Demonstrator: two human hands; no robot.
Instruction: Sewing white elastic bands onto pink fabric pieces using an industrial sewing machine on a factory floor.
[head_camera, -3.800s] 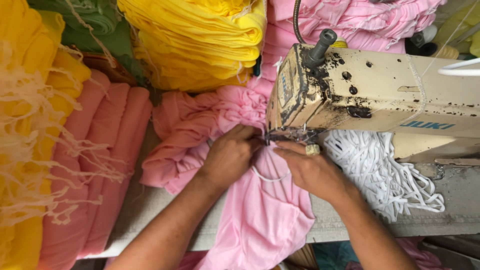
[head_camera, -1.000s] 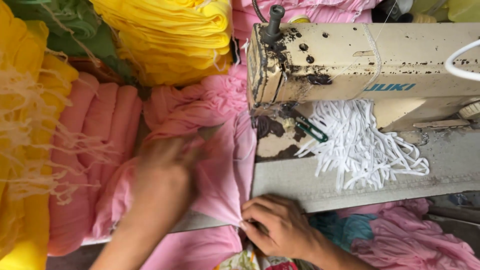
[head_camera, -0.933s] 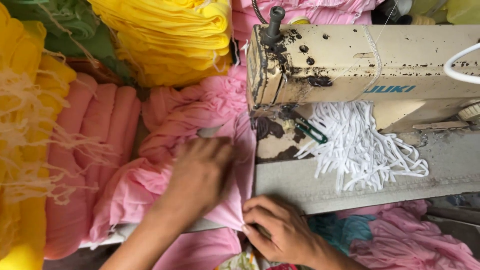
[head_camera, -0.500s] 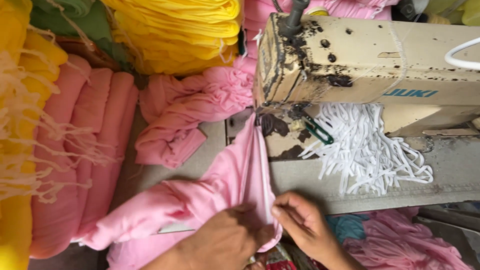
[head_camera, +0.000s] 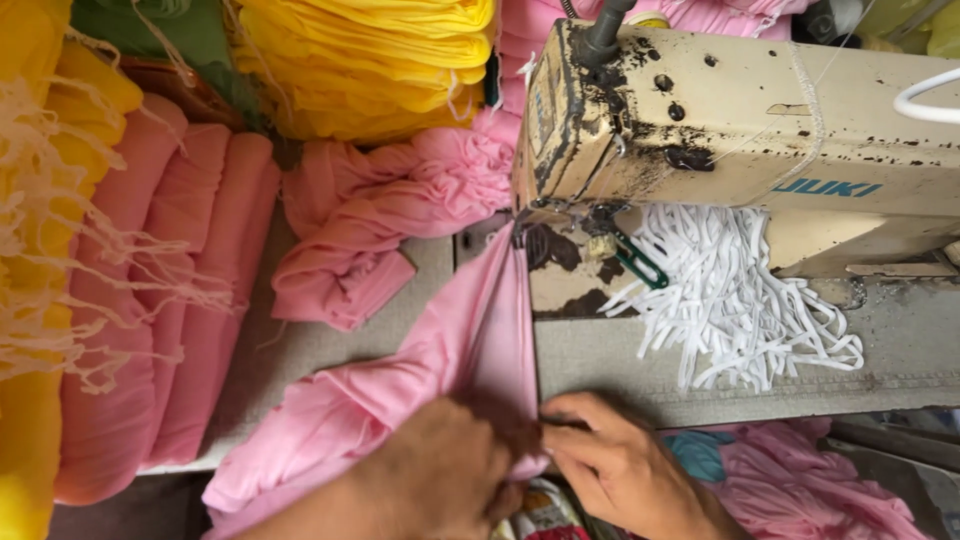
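From the head camera I see my left hand (head_camera: 445, 478) and right hand (head_camera: 620, 468) close together at the near table edge, both pinched shut on the pink cloth (head_camera: 470, 350). The cloth runs as a long taut strip, its long axis pointing away from me up to the needle of the sewing machine (head_camera: 740, 130). White cords (head_camera: 740, 310) lie right of it.

Lighting: glowing soft and even from above | shadows: pooling faintly under the sewing machine (head_camera: 740, 130) | blur: smearing the hands slightly | colours: saturating on the yellow cloth (head_camera: 370, 60)
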